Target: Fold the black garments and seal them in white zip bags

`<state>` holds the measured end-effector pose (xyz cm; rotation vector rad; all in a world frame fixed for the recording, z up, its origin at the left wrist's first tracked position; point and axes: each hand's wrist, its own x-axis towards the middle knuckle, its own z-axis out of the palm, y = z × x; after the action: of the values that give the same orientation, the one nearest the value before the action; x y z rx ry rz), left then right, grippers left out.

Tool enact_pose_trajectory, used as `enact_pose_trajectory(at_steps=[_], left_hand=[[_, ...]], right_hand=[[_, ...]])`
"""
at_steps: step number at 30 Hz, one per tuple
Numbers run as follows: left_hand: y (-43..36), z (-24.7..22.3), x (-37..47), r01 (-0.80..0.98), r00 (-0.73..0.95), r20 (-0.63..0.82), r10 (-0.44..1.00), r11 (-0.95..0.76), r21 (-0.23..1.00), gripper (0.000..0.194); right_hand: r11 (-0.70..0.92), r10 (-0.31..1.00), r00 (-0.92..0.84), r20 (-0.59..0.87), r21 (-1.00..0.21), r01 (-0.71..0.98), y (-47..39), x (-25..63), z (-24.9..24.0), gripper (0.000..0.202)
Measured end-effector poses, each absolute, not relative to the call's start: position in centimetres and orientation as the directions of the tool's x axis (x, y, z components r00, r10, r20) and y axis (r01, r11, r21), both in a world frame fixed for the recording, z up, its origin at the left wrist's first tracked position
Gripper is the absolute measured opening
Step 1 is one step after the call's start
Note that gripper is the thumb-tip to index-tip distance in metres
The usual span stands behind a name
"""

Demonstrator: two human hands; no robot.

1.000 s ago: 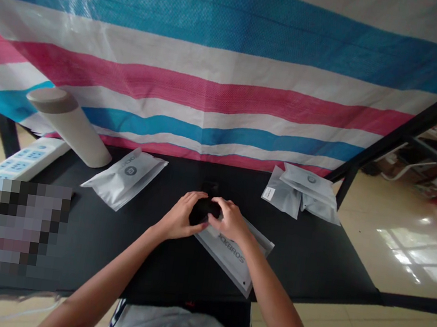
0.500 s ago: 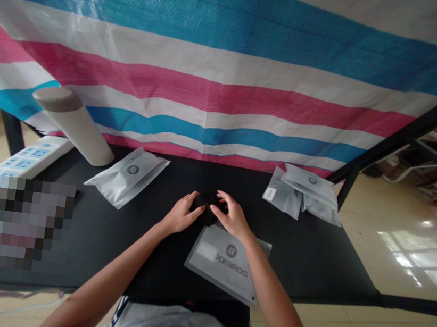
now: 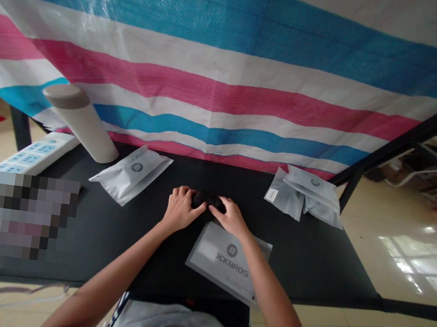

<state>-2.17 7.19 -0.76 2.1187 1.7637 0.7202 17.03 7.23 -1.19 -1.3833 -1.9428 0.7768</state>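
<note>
A small bundle of black, soft-looking material (image 3: 206, 200) lies between my hands at the middle of the table; its exact kind is hard to make out against the black surface. My left hand (image 3: 182, 209) is closed on its left side, thumb pointing inward. From the right, my right hand (image 3: 231, 218) grips it with the thumb in front and the fingers behind. Just below my right hand, a flat frosted zip bag (image 3: 222, 260) printed "ROCKBROS" rests on the table, partly covered by my right forearm.
Another frosted bag (image 3: 132, 171), filled out, lies to the left. Several more bags (image 3: 311, 189) are piled at the back right. A white bottle (image 3: 82, 124) and a power strip (image 3: 37, 153) stand at the left of the black table (image 3: 109, 256). Striped sheeting (image 3: 219, 96) hangs behind.
My right hand's fingers, raised and spread before, have come down around the black bundle. My left hand's fingers have shifted over its left side. The view has moved slightly.
</note>
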Motion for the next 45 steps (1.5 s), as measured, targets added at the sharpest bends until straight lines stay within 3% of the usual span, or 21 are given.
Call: enact_pose_trajectory(at_steps=[4, 7, 10, 12, 14, 17, 19, 22, 25, 28, 30, 33, 36, 39, 42, 45], left_hand=[[7.6, -0.2, -2.9, 0.759, 0.255, 0.116, 0.96, -0.273, 0.592, 0.04], [7.5, 0.6, -3.0, 0.566, 0.373, 0.1, 0.923, -0.311, 0.763, 0.031], [7.0, 1.4, -2.7, 0.393, 0.467, 0.223, 0.856, -0.427, 0.814, 0.033], [6.5, 1.9, -2.3, 0.367, 0.478, 0.324, 0.816, -0.521, 0.771, 0.036], [5.9, 2.3, -1.8, 0.426, 0.402, 0.402, 0.823, -0.556, 0.714, 0.042], [5.0, 2.7, -1.3, 0.561, 0.309, 0.448, 0.839, -0.541, 0.627, 0.045], [4.4, 2.6, -1.1, 0.6, 0.443, 0.374, 0.815, -0.58, 0.551, 0.054], [4.1, 2.1, -1.3, 0.615, 0.651, 0.186, 0.736, -0.655, 0.438, 0.083], [5.0, 1.6, -2.3, 0.706, 0.618, 0.117, 0.777, -0.614, 0.353, 0.09], [6.3, 1.5, -3.5, 0.877, 0.352, 0.235, 0.906, -0.407, 0.254, 0.063], [6.7, 1.6, -3.8, 0.914, 0.221, 0.335, 0.916, -0.314, 0.257, 0.045], [6.4, 1.7, -3.3, 0.854, 0.258, 0.338, 0.905, -0.377, 0.358, 0.029], [5.2, 1.8, -1.9, 0.77, 0.394, 0.261, 0.881, -0.471, 0.43, 0.033], [4.3, 1.9, -0.9, 0.723, 0.51, 0.223, 0.831, -0.554, 0.413, 0.047], [4.1, 1.4, -0.8, 0.753, 0.5, 0.223, 0.837, -0.547, 0.366, 0.056], [4.6, 0.3, -1.5, 0.775, 0.479, 0.258, 0.839, -0.542, 0.325, 0.059]], right_hand=[[0.297, 0.947, -0.265, 0.181, -0.807, 0.51, 7.1, 17.3, -1.0, 0.034], [0.284, 0.947, -0.268, 0.175, -0.846, 0.452, 6.8, 17.7, -0.7, 0.062], [0.231, 0.938, -0.331, 0.104, -0.899, 0.372, 6.5, 18.2, -0.5, 0.085], [0.172, 0.922, -0.384, 0.04, -0.933, 0.316, 6.5, 18.6, -0.5, 0.081], [0.112, 0.92, -0.391, -0.003, -0.956, 0.271, 6.8, 18.9, -0.7, 0.064], [0.049, 0.974, -0.225, 0.007, -0.983, 0.177, 7.6, 19.6, -1.0, 0.047], [0.035, 0.999, -0.034, 0.032, -0.995, 0.097, 8.3, 20.2, -1.1, 0.047], [0.015, 0.982, 0.187, 0.013, -1.0, -0.014, 9.1, 21.4, -1.0, 0.048], [-0.031, 0.968, 0.244, -0.053, -0.995, -0.095, 9.2, 22.7, -0.6, 0.048], [-0.104, 0.983, 0.143, -0.112, -0.993, -0.058, 8.8, 23.7, -0.1, 0.042], [-0.146, 0.989, 0.017, -0.146, -0.989, 0.015, 8.4, 23.9, 0.3, 0.04], [-0.158, 0.985, -0.07, -0.16, -0.986, 0.045, 8.1, 23.9, 0.7, 0.038], [-0.199, 0.976, -0.101, -0.193, -0.979, -0.052, 7.7, 23.5, 1.1, 0.035], [-0.308, 0.938, -0.221, -0.267, -0.935, -0.176, 7.3, 22.8, 1.3, 0.034], [-0.371, 0.902, -0.33, -0.278, -0.891, -0.263, 7.0, 22.3, 1.2, 0.033], [-0.36, 0.911, -0.321, -0.26, -0.881, -0.308, 7.0, 22.4, 0.6, 0.033]])
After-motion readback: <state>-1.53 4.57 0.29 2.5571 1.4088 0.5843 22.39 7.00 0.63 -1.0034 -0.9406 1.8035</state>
